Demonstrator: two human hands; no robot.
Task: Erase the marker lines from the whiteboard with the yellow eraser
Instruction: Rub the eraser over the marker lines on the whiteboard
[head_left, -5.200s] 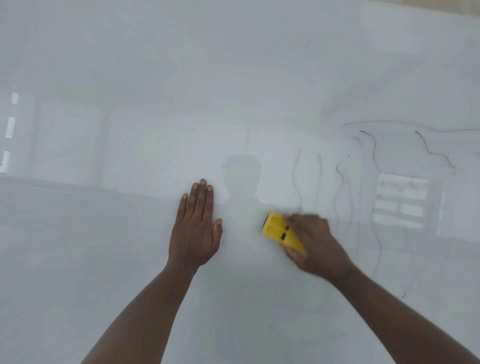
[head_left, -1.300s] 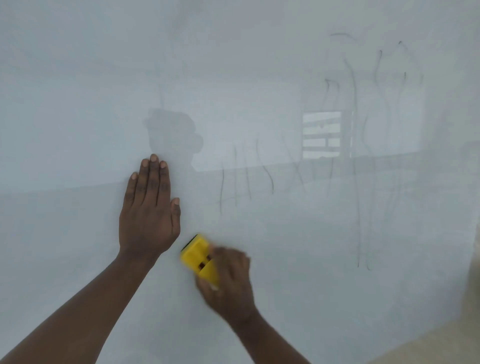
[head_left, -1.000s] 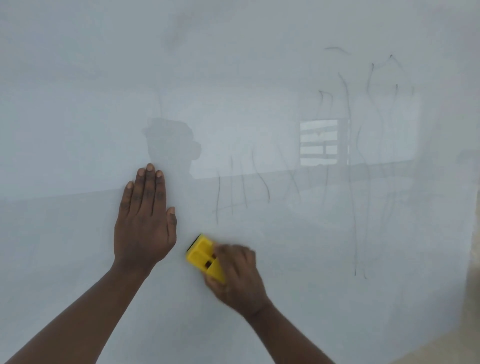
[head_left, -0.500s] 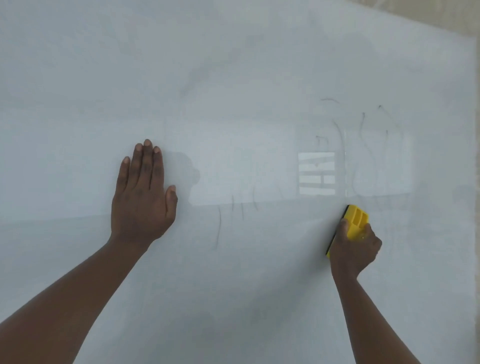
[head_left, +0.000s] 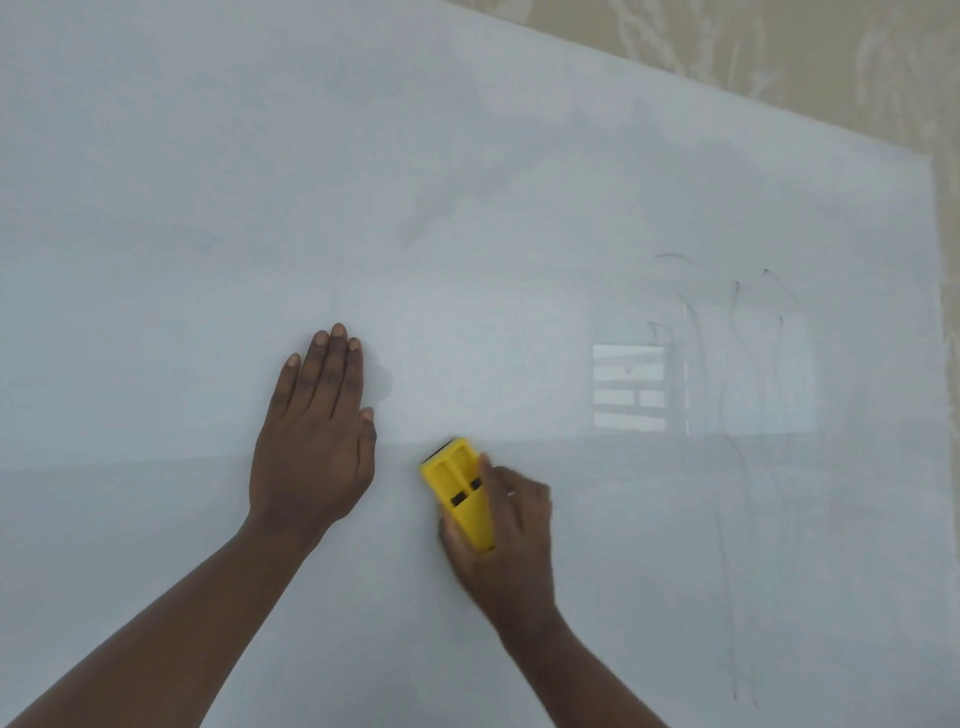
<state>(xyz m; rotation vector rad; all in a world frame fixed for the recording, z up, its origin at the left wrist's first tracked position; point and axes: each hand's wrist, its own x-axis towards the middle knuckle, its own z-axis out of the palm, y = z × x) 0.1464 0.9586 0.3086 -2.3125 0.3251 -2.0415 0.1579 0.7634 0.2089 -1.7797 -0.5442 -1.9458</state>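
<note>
Yellow eraser (head_left: 457, 493) is gripped in the right hand (head_left: 506, 535), with fingers curled over its right side and rear end, and is pressed flat against the whiteboard (head_left: 467, 208). Its front end points up and to the left, and a dark pad edge is seen at that tip. The left hand (head_left: 311, 447) is laid open and flat on the board, fingers together and extended, nothing held; it lies just beside the eraser, to its left, without touching it. Faint marker lines (head_left: 737, 395) are seen well apart from the eraser, toward the board's right side. A beige patterned surface (head_left: 831, 57) is visible beyond the board's upper edge.
</note>
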